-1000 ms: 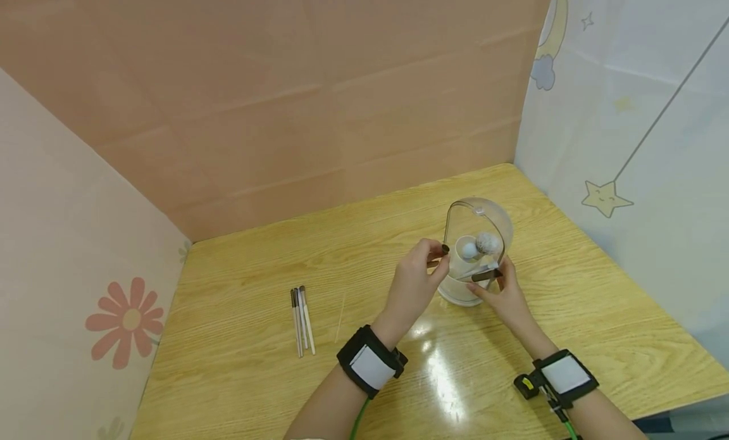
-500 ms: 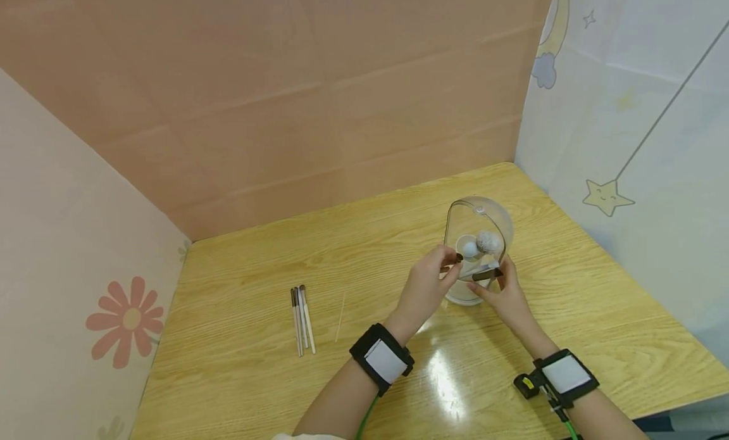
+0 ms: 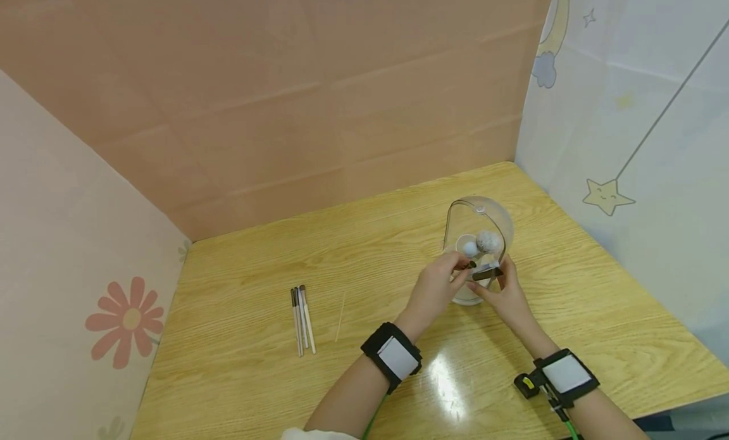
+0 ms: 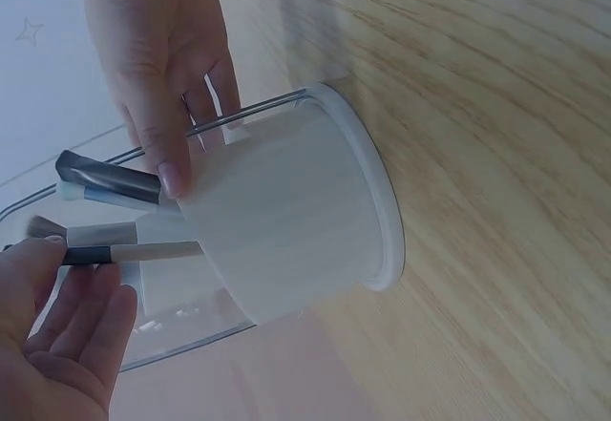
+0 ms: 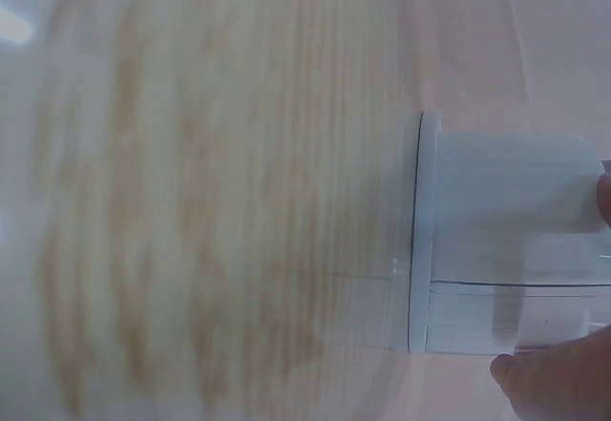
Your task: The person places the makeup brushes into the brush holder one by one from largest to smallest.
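While the domed holder (image 4: 286, 211) is being clasped on the bench (image 3: 239, 288) by the right grip (image 3: 505, 297), thumb against its white cup, one slim brush (image 4: 158, 251) is being pinched by the left grip (image 3: 435, 285), its pale handle being hidden below the cup's rim. Inside the clear shell, two round pale objects (image 3: 488, 242) are being enclosed, one smooth, one speckled; one dark-ended piece (image 4: 110, 175) and one grey-bristled brush (image 4: 100, 234) are also being held there, their lower ends being concealed by the cup, so the full count inside is being left uncertain. Well to the left, what seem to be four loose brushes (image 3: 304, 323) and one thin stick (image 3: 340, 316) are being supported by the bench. In the right wrist view, the right grip is being cut off by the frame edge
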Tool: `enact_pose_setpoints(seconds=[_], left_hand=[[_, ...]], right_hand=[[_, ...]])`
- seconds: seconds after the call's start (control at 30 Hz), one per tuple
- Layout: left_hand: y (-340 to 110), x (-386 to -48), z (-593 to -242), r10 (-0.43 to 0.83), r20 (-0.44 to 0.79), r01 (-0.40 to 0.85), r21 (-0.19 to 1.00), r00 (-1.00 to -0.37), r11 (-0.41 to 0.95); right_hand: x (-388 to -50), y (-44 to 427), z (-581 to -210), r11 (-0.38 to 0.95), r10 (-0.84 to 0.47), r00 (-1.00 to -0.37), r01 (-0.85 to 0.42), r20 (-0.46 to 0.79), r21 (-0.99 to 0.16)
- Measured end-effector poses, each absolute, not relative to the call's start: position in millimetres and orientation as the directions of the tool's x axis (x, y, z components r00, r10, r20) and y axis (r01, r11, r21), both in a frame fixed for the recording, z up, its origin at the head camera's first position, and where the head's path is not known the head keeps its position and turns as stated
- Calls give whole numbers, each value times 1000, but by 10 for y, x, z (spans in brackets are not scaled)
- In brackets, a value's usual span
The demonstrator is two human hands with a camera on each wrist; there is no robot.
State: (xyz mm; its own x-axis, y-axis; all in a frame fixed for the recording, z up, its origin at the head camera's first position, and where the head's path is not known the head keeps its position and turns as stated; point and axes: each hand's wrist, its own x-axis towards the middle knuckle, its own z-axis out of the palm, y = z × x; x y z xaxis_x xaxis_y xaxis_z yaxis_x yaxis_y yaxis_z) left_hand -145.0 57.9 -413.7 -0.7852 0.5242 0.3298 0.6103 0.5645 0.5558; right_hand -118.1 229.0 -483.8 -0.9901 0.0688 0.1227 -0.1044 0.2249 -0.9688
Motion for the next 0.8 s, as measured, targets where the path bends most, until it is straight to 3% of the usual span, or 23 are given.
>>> enact_pose_setpoints(seconds=[0.8], left_hand=[[769, -1405, -4214, 585, 321, 667, 376, -745, 643]], right_hand=[[-1173, 2287, -4813, 207, 68, -990, -111, 127, -972]])
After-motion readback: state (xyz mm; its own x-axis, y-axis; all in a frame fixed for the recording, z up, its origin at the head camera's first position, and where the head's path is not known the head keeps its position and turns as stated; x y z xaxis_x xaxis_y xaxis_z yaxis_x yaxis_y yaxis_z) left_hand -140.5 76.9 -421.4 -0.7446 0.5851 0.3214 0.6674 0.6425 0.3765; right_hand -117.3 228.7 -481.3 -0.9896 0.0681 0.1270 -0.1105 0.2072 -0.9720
